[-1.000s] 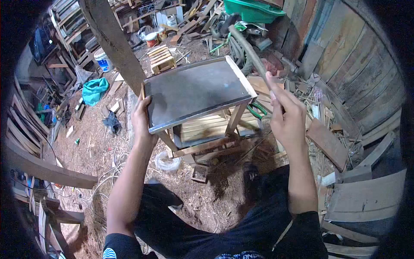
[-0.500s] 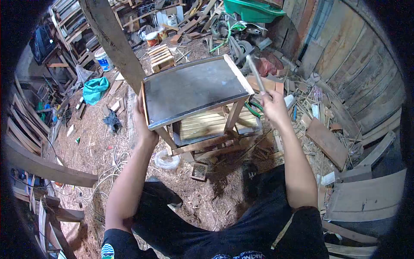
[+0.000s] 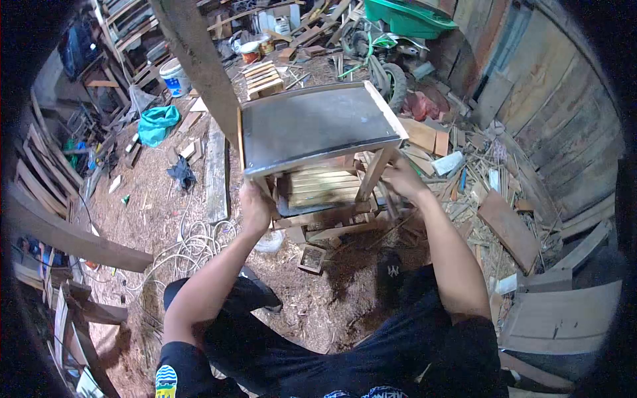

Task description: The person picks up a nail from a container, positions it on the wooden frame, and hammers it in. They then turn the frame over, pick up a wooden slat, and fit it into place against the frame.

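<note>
Your table (image 3: 315,126) — dark grey on top, brown legs (image 3: 375,174)
You have a whitish strip (image 3: 385,109) along its edge and yellowish slats (image 3: 324,189) below; your black sleeve (image 3: 194,363) wears a badge (image 3: 166,375) of wavy blue-and-white stripes over yellow — and beyond, a green tub (image 3: 411,18), teal bag (image 3: 158,127), white-and-blue bucket (image 3: 175,79).

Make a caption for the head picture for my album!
A left hand and right hand at a small table, wood scraps nearby.
</note>
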### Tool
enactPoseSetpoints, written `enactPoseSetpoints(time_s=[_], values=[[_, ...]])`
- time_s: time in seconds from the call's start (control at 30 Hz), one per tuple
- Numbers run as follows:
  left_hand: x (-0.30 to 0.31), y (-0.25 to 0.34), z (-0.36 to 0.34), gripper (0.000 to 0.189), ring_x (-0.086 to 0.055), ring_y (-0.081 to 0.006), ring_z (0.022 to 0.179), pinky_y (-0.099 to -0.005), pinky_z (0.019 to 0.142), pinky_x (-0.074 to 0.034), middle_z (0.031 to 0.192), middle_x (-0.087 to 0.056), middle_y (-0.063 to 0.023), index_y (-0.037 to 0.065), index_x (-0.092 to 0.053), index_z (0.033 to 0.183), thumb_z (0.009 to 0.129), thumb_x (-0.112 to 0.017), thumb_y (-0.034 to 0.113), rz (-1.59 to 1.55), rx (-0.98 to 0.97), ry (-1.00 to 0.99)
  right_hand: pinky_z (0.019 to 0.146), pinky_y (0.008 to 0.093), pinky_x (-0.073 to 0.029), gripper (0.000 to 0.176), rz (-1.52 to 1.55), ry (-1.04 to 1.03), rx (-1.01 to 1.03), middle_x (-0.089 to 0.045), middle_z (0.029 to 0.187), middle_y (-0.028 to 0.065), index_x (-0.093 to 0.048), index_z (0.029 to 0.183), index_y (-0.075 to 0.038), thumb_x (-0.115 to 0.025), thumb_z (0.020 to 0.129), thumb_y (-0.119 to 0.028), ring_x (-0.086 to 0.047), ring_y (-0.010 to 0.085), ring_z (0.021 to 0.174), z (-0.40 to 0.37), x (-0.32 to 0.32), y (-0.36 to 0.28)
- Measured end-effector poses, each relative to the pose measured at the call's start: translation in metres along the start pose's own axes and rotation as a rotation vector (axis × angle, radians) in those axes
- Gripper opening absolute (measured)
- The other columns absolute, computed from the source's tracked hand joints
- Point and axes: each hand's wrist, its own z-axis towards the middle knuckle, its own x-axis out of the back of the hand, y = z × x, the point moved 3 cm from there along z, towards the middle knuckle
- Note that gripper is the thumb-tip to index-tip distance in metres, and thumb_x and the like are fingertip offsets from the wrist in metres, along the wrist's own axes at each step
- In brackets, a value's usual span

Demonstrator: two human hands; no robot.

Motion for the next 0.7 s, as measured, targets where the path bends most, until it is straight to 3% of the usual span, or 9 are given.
enactPoseSetpoints(time_s=[0.03,0.1,0.13,0.23,0.27,0.3,0.37,0.4,0.7], values=[[-0.005,0.014,0.006,0.066,-0.047,-0.0111,0.053,-0.0291,0.046,-0.037,0.071,-0.053,-0.0019,0.002,-0.057,0.094,0.103,-0.026,0.059,-0.001,0.0,0.015,0.1,0.0354,-0.045,0.037,-0.006,-0.012,0.005,-0.064,0.121,0.0157,-0.055,0.127,0.0,-0.053,0.094,-0.015,-0.061,0.0286,0.111,0.0,0.0,-0.012],[-0.011,0.043,0.019,0.069,-0.045,-0.0094,0.051,-0.0274,0.046,-0.036,0.063,-0.05,-0.0005,0.003,-0.057,0.079,0.101,-0.028,0.062,-0.064,0.052,0.058,0.099,0.0406,-0.046,0.046,0.935,-0.243,-0.048,-0.064,0.116,0.0171,-0.055,0.125,0.001,-0.04,0.1,-0.034,-0.062,0.0296,0.109,-0.006,-0.013,-0.038],[-0.014,0.057,0.027,0.069,-0.045,-0.0094,0.051,-0.0274,0.046,-0.036,0.063,-0.05,-0.0005,0.003,-0.057,0.079,0.101,-0.028,0.062,-0.067,0.048,0.07,0.094,0.0441,-0.049,0.061,0.868,-0.246,-0.055,-0.066,0.107,0.0168,-0.057,0.118,0.001,-0.027,0.102,-0.049,-0.064,0.0286,0.103,-0.017,-0.019,-0.078],[-0.018,0.095,0.045,0.071,-0.044,-0.0093,0.048,-0.0263,0.045,-0.035,0.056,-0.047,0.0001,0.006,-0.054,0.07,0.099,-0.03,0.066,-0.056,0.227,0.122,0.091,0.0437,-0.049,0.064,0.803,-0.203,0.116,-0.066,0.1,0.016,-0.057,0.113,0.0,-0.027,0.103,-0.055,-0.065,0.0277,0.099,-0.006,-0.023,-0.093],[-0.018,0.108,0.05,0.071,-0.044,-0.01,0.047,-0.0264,0.043,-0.034,0.055,-0.047,0.0003,0.007,-0.052,0.068,0.098,-0.03,0.068,-0.075,0.346,0.081,0.073,0.0379,-0.053,0.065,0.842,-0.058,0.116,-0.064,0.085,0.0131,-0.057,0.103,-0.003,-0.029,0.101,-0.062,-0.066,0.0243,0.077,-0.006,-0.027,-0.099],[-0.019,0.114,0.053,0.071,-0.043,-0.0107,0.045,-0.0266,0.042,-0.033,0.055,-0.046,0.0005,0.009,-0.051,0.067,0.097,-0.031,0.07,-0.091,0.464,0.04,0.073,0.0379,-0.053,0.065,0.849,-0.06,0.116,-0.064,0.085,0.0131,-0.057,0.103,-0.003,-0.029,0.101,-0.062,-0.066,0.0243,0.077,-0.007,-0.025,-0.103],[-0.021,0.117,0.066,0.07,-0.042,-0.0112,0.042,-0.0267,0.039,-0.031,0.053,-0.043,0.0013,0.01,-0.049,0.066,0.096,-0.031,0.071,-0.171,0.483,-0.007,0.051,0.0311,-0.047,0.057,0.717,-0.026,0.089,-0.058,0.071,0.0084,-0.055,0.097,-0.005,-0.033,0.102,-0.057,-0.057,0.0191,0.054,-0.006,-0.02,-0.11],[-0.022,0.121,0.071,0.07,-0.04,-0.0111,0.041,-0.027,0.039,-0.031,0.053,-0.042,0.0016,0.011,-0.049,0.066,0.096,-0.031,0.071,-0.127,0.488,-0.02,0.039,0.0284,-0.037,0.052,0.775,0.083,0.026,-0.048,0.061,0.0032,-0.052,0.093,-0.006,-0.037,0.102,-0.055,-0.044,0.0144,0.04,-0.006,-0.025,-0.122],[-0.037,0.111,0.081,0.067,-0.037,-0.0119,0.04,-0.0281,0.039,-0.031,0.053,-0.041,0.001,0.012,-0.047,0.066,0.097,-0.034,0.07,-0.077,0.634,-0.007,0.034,0.028,-0.034,0.049,0.761,0.178,-0.058,-0.045,0.056,0.002,-0.052,0.087,-0.004,-0.039,0.104,-0.049,-0.042,0.0126,0.037,-0.003,-0.016,-0.127]])
